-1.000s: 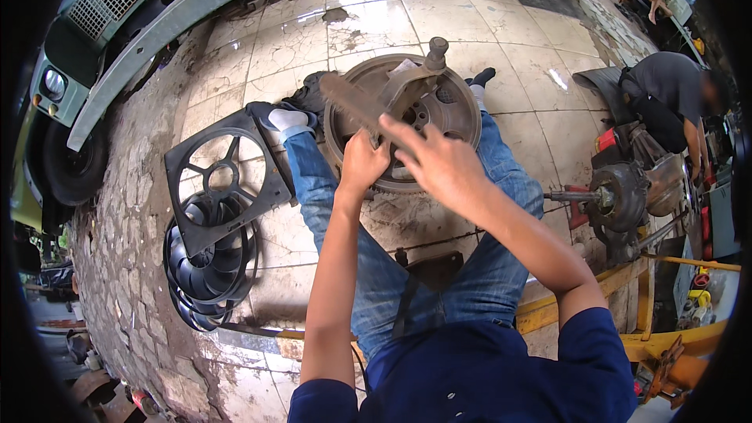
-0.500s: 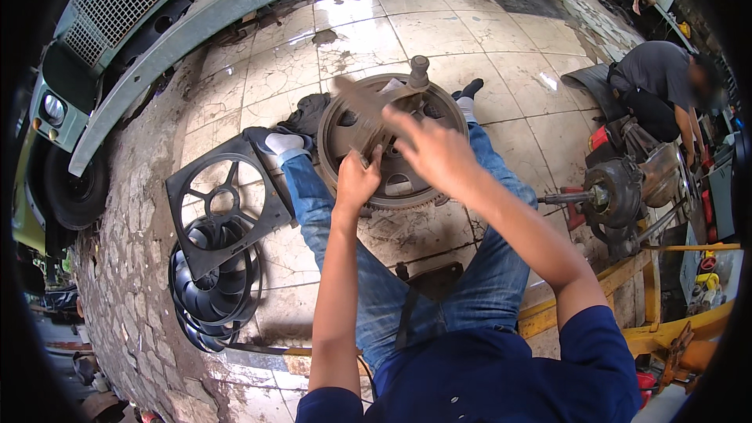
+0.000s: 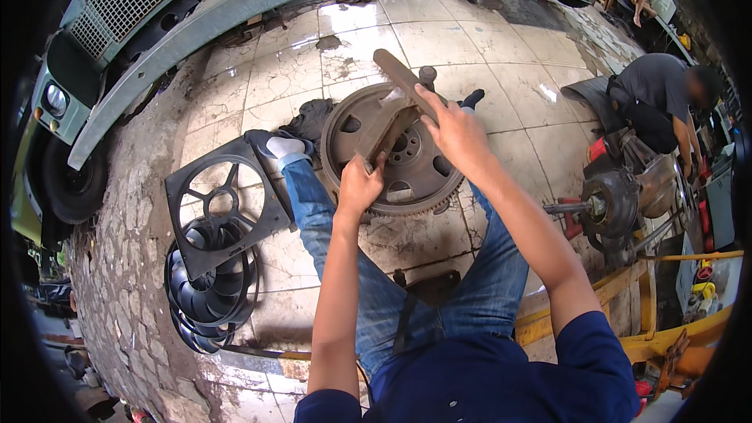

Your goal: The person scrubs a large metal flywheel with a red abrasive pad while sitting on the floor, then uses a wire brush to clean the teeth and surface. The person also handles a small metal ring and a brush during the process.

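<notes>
Between my spread legs, a round metal flywheel [image 3: 413,180] with a toothed rim lies on the tiles. My left hand [image 3: 361,188] is closed around the near end of a rusty, arm-like metal part [image 3: 379,133], slanting over the flywheel; its exact kind is unclear. My right hand [image 3: 454,129] grips a long wire brush [image 3: 397,73] by its handle. The brush lies across the far end of the metal part, its bristles along the left edge. Beyond it shows a rounded metal knob [image 3: 427,76], partly covered by the brush.
A black fan shroud [image 3: 184,180] and fan [image 3: 211,286] lie to my left. A dark cloth [image 3: 311,117] sits beside the flywheel. On the right are an axle assembly [image 3: 607,207], a yellow frame [image 3: 646,298] and a crouching person [image 3: 650,94]. A vehicle bumper [image 3: 211,43] spans the far left.
The brush, blurred and further left before, has moved right with my right hand and now shows sharply. My left hand keeps its hold on the metal part.
</notes>
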Available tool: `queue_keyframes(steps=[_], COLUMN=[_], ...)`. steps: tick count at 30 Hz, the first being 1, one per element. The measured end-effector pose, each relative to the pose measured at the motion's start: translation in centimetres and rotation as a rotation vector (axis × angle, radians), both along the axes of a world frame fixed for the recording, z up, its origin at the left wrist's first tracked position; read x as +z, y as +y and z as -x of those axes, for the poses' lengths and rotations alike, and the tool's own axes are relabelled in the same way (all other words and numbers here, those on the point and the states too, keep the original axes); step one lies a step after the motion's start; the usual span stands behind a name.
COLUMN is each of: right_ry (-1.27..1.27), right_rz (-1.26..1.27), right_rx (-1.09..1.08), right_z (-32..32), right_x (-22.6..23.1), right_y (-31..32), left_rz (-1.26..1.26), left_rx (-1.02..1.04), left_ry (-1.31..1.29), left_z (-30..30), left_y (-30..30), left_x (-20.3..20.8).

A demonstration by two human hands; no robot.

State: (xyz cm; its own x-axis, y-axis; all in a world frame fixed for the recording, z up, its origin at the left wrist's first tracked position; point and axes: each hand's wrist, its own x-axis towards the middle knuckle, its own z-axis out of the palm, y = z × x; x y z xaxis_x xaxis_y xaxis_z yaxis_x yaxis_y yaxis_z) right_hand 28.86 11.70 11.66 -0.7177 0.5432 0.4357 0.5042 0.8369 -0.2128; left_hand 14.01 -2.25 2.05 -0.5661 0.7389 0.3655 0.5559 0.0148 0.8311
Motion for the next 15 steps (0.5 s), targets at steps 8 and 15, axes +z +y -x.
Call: queue_keyframes(steps=[8, 15], right_ry=[-0.047, 0.104], right_rz=[-0.038, -0.023], right_rx=[0.21, -0.008], right_z=[0.3, 1.0], right_x=[-1.4, -2.6], right_y=[-3.0, -0.5], left_rz=[-0.022, 0.018], left_rx=[-0.017, 0.03], left_ry=[-0.017, 0.084], left_z=[-0.3, -0.1], left_y=[-0.5, -0.3], left_x=[0.8, -0.1])
